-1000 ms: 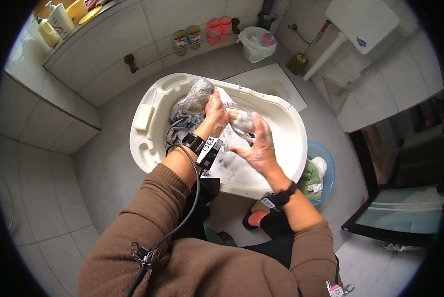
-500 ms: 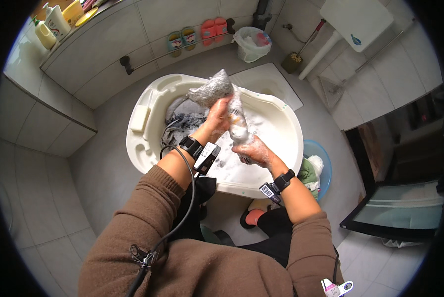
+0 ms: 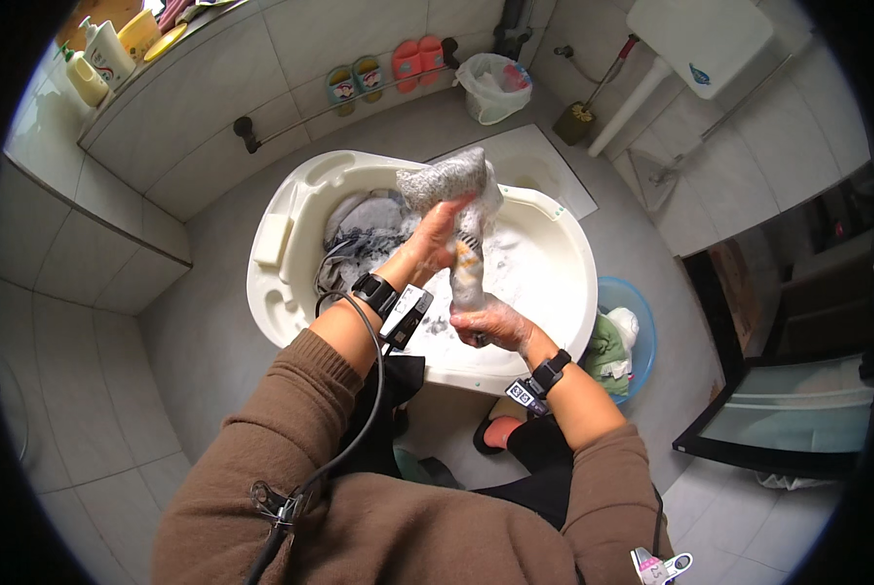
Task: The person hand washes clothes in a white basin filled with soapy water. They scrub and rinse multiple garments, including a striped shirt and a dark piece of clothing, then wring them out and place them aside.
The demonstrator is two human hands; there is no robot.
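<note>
Over a cream plastic tub [image 3: 580, 312] I hold a wet, foamy sock-like piece of patterned cloth [image 3: 467, 278] with dark stripes and orange marks. My left hand [image 3: 435, 237] is closed around its upper part. A speckled grey, suds-covered cloth [image 3: 446, 180] sticks out above that hand; whether it is part of the same piece I cannot tell. Lower down, my right hand [image 3: 495, 324] is closed in a fist on the cloth's bottom end. White suds [image 3: 524, 263] cover the tub's floor, and soaked grey and dark clothes [image 3: 367, 219] lie in its left part.
A pale soap bar [image 3: 273, 240] sits on the tub's left rim. Right of the tub stands a blue basin [image 3: 646, 341] with green and white cloths. Beyond are a lined trash bin [image 3: 493, 93], slippers [image 3: 418, 63] on a rail and a toilet brush [image 3: 578, 115]. A dark glass-panelled frame [image 3: 778, 409] stands at right.
The grey cloth and my left hand have shifted slightly right. My right hand has moved a little down and left, and the patterned cloth between my hands now hangs straighter.
</note>
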